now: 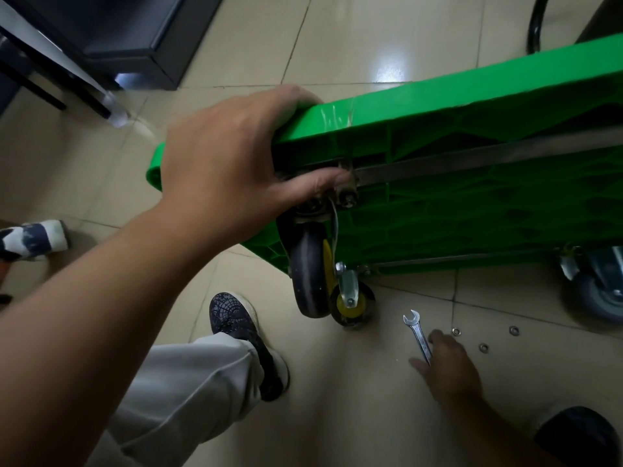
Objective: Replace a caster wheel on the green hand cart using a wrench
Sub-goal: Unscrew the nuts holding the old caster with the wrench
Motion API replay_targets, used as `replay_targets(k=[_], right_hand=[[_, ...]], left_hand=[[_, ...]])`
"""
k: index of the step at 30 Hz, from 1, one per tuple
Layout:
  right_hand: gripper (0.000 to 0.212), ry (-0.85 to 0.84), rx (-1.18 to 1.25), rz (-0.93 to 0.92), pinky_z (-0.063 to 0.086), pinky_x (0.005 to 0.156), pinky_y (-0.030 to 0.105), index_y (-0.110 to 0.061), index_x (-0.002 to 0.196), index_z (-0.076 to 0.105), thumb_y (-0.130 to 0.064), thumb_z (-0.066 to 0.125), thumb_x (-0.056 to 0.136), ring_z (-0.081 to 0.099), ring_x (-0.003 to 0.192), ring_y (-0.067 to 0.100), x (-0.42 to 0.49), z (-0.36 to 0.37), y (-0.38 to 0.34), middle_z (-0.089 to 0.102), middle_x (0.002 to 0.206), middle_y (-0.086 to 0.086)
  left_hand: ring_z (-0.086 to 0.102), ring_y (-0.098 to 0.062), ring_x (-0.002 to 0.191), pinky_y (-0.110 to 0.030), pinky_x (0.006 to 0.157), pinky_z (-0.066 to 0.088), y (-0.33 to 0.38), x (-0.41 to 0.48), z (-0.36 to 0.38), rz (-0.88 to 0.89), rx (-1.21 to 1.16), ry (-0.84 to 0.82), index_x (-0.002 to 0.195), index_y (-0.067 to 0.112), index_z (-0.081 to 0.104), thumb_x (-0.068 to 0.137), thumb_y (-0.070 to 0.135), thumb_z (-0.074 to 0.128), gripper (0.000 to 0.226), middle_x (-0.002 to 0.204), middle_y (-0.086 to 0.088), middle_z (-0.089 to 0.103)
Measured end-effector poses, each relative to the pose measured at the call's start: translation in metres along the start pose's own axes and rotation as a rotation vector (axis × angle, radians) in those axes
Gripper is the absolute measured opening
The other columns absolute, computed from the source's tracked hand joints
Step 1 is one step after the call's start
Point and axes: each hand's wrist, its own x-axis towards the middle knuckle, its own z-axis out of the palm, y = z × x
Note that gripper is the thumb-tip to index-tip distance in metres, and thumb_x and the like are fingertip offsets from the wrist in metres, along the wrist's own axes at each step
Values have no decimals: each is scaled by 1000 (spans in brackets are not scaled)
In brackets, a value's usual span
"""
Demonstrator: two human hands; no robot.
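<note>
Closest in, a grey trouser leg (188, 382) and dark patterned shoe (242, 335) planted on the tiled floor (354, 382). Just right of them the right hand (448, 369) is down at floor level, thumb and fingers pinching the lower shank of a small open-end wrench (416, 330), head pointing toward the cart. Three loose nuts or washers (483, 347) lie just beside it, can't tell which. Next out, the black caster wheel (308, 274) with yellow hub hangs off the cart's near corner, a second caster (352, 303) below it touching the floor. The left hand (222, 170) grips that corner, fingers curled over the top edge, thumb pressed by the mount bolts (347, 197). The green hand cart (472, 210) is tipped on its long edge, ribbed underside facing the person, a steel strap (488, 156) running across it, a grey caster (596, 298) further right. Beyond, a dark cabinet (135, 35). Handling guess: the plastic deck looks stiff and fairly light but top-heavy on edge, so it probably wants a steady hold at the corner rim. The wrench is thin, smooth metal, likely slippery, best taken mid-shank. The loose hardware would roll easily on glossy tile.
</note>
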Motion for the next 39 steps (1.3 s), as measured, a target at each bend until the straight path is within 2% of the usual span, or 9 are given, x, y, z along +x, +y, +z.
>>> replay_targets(k=[4, 8, 11, 14, 16, 18, 20, 26, 39], right_hand=[[31, -40, 2, 101, 49, 71, 32, -17, 97, 47, -21, 74, 83, 65, 94, 29, 0, 13, -6, 64, 98, 6], [9, -42, 52, 126, 48, 70, 31, -15, 87, 60, -17, 69, 88, 64, 88, 29, 5, 10, -5, 62, 95, 8], [17, -14, 241, 2, 43, 66, 30, -18, 79, 64, -9, 64, 93, 59, 77, 21, 0, -9, -4, 50, 89, 3], [15, 48, 383, -187, 38, 69, 7, -23, 97, 65, -13, 55, 101, 54, 80, 2, -10, -64, -28, 55, 97, -5], [16, 114, 448, -280, 44, 64, 14, -32, 95, 59, -22, 50, 104, 58, 74, 4, -16, -106, -49, 61, 86, -7], [14, 241, 488, -358, 46, 57, 33, -30, 91, 55, -32, 48, 103, 56, 62, 10, -23, -147, -71, 57, 69, -5], [18, 374, 500, -473, 43, 53, 38, -28, 88, 57, -38, 49, 101, 52, 57, 14, -31, -185, -93, 52, 64, -3], [25, 517, 324, -683, 45, 50, 40, -21, 92, 63, -41, 51, 100, 54, 59, 15, -38, -235, -138, 54, 68, -6], [23, 566, 252, -715, 39, 48, 32, -21, 90, 63, -39, 53, 101, 46, 57, 7, -19, -212, -142, 44, 67, -15]], left_hand=[[64, -21, 99, -30, 66, 27, 1, 0, 0, 11, -7, -24, 127, 36, 61, 81, 77, 59, 62, 108, 11, 70], [65, -21, 100, -30, 66, 32, -2, -1, 0, 22, 9, -38, 129, 35, 59, 82, 77, 57, 64, 110, 11, 70], [66, -20, 95, -31, 65, 38, -3, 3, -1, 25, -10, -65, 125, 35, 59, 81, 78, 54, 62, 105, 11, 70], [65, -16, 89, -32, 64, 44, -4, 5, -3, 21, -41, -92, 121, 37, 59, 80, 80, 52, 59, 99, 13, 68], [64, -15, 87, -32, 64, 44, -4, 6, -4, 15, -50, -97, 120, 38, 59, 78, 80, 52, 59, 98, 14, 68], [64, -15, 87, -30, 62, 41, -4, 5, -5, 26, -58, -93, 120, 38, 59, 78, 78, 54, 58, 99, 13, 68], [65, -16, 92, -31, 64, 44, -5, 4, -6, 49, -69, -100, 125, 37, 58, 81, 73, 58, 57, 104, 13, 69], [59, -16, 115, -33, 82, 46, -17, -4, -13, 119, -165, -204, 146, 35, 47, 87, 56, 67, 65, 131, 11, 63], [60, -17, 113, -34, 81, 46, -17, 1, -3, 139, -106, -169, 142, 34, 46, 79, 65, 67, 73, 128, 12, 63]])
